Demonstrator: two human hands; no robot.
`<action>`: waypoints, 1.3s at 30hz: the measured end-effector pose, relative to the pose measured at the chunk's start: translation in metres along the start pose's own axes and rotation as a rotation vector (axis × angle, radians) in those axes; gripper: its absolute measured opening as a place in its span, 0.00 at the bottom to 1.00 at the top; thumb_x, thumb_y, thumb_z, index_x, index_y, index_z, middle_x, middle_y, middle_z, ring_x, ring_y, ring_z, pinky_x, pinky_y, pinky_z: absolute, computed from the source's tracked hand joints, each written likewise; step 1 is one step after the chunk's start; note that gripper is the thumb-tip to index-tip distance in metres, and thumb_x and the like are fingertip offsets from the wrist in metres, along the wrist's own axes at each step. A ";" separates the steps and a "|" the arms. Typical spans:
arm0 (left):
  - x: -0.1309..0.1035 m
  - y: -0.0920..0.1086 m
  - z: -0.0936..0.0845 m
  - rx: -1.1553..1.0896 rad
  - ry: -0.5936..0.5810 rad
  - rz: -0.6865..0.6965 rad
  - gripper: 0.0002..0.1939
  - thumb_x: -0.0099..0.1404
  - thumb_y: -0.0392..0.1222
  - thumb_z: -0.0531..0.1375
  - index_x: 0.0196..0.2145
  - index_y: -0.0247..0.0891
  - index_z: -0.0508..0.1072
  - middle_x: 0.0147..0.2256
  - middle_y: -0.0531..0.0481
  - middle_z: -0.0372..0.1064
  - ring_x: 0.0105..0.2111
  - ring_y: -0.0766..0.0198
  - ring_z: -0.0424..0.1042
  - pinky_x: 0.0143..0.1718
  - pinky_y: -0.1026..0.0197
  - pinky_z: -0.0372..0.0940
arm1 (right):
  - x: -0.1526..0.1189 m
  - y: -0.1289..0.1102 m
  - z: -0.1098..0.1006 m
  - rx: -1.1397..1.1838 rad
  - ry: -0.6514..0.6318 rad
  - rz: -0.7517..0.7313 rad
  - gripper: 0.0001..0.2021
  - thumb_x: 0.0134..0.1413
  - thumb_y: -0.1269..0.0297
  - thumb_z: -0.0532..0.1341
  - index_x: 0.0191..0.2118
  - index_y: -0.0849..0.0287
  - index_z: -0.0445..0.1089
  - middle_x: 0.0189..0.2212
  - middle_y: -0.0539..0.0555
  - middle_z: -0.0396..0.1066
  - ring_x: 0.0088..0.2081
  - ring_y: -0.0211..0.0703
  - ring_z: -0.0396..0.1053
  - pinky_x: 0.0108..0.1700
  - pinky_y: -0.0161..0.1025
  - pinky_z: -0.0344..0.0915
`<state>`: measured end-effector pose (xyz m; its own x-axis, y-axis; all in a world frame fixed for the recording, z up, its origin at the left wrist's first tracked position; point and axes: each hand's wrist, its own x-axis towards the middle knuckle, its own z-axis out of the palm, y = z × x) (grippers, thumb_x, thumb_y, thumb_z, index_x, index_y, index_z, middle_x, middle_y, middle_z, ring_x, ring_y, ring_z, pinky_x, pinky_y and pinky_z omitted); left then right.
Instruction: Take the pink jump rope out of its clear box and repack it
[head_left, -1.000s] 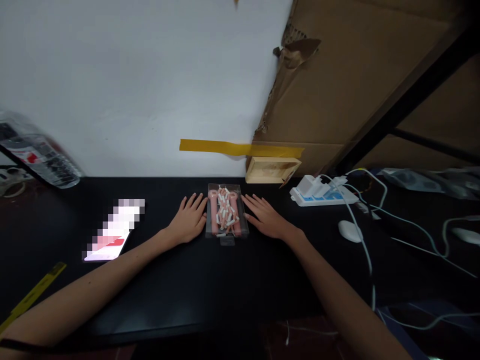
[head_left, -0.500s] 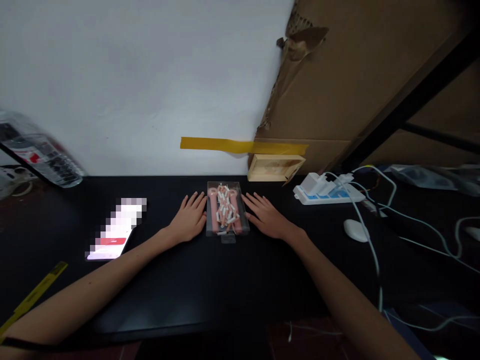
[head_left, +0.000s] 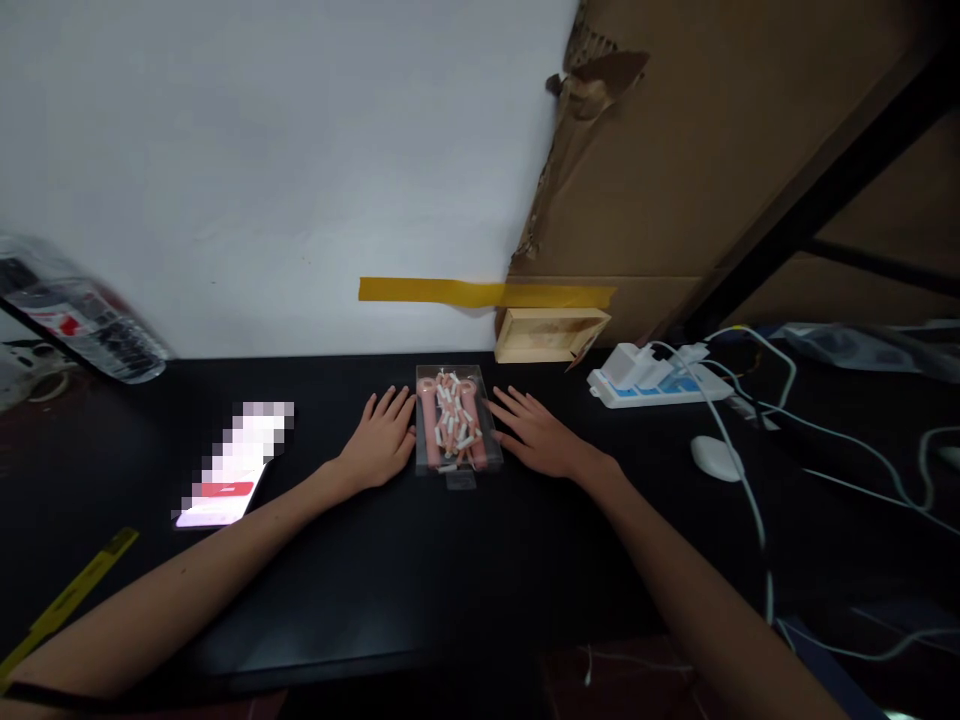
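Both hands lie palm down on the black counter (head_left: 420,580), one on each side of a clear box (head_left: 494,462) at the centre of the frame. The left hand (head_left: 379,442) has its fingers straight and spread, gripping nothing, at the box's left edge; the right hand (head_left: 538,435) mirrors it at the right edge, its fingers also fanned out and gripping nothing. Whether the fingertips touch the box, I cannot tell. Inside the box are two pink handles (head_left: 428,425) with a bundle of white and pink beads (head_left: 453,415) between them. A phone (head_left: 236,465) with a lit screen lies left of centre, and a bottle (head_left: 90,325) leans at the left edge. Behind the box, to its right, a wooden frame (head_left: 551,337) stands below yellow tape (head_left: 431,290). Farther right are a power strip (head_left: 660,394) and a mouse (head_left: 712,458), with a white cable (head_left: 760,530) running past it.
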<state>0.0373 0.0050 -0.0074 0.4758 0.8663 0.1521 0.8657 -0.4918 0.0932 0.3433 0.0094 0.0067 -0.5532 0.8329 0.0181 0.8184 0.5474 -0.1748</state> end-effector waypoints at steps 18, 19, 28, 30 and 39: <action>0.000 0.002 -0.004 -0.028 -0.003 -0.003 0.29 0.72 0.43 0.43 0.67 0.27 0.54 0.68 0.35 0.49 0.69 0.46 0.45 0.67 0.40 0.42 | 0.001 0.003 0.006 0.016 0.045 -0.008 0.33 0.69 0.43 0.41 0.72 0.56 0.48 0.72 0.60 0.45 0.71 0.61 0.42 0.69 0.62 0.45; 0.000 0.002 -0.004 -0.026 -0.006 -0.004 0.29 0.72 0.43 0.43 0.67 0.27 0.54 0.68 0.35 0.49 0.69 0.45 0.45 0.67 0.40 0.42 | 0.002 0.003 0.006 0.021 0.045 0.006 0.33 0.69 0.43 0.42 0.72 0.56 0.49 0.72 0.60 0.45 0.71 0.61 0.41 0.69 0.61 0.45; 0.001 0.004 -0.007 -0.024 -0.022 -0.004 0.30 0.72 0.43 0.43 0.67 0.26 0.55 0.69 0.35 0.48 0.69 0.44 0.44 0.67 0.39 0.42 | 0.005 0.004 0.013 0.045 0.079 0.042 0.30 0.70 0.46 0.41 0.71 0.52 0.51 0.72 0.57 0.46 0.72 0.61 0.36 0.68 0.65 0.46; 0.001 0.004 -0.008 -0.033 -0.025 -0.013 0.29 0.72 0.43 0.44 0.67 0.27 0.55 0.69 0.36 0.48 0.69 0.45 0.44 0.67 0.39 0.42 | 0.005 0.004 0.013 0.039 0.069 0.049 0.30 0.70 0.46 0.41 0.71 0.52 0.51 0.72 0.57 0.46 0.72 0.61 0.37 0.68 0.64 0.46; 0.000 0.001 -0.002 -0.085 0.016 -0.008 0.29 0.72 0.43 0.45 0.68 0.32 0.54 0.68 0.37 0.50 0.69 0.47 0.44 0.67 0.39 0.43 | 0.003 0.006 0.010 0.046 0.074 0.034 0.29 0.70 0.45 0.42 0.71 0.47 0.51 0.71 0.55 0.47 0.71 0.61 0.41 0.68 0.64 0.48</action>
<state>0.0374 0.0045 -0.0050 0.4656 0.8691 0.1671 0.8528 -0.4911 0.1778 0.3452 0.0146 -0.0040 -0.5111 0.8554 0.0837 0.8273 0.5161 -0.2218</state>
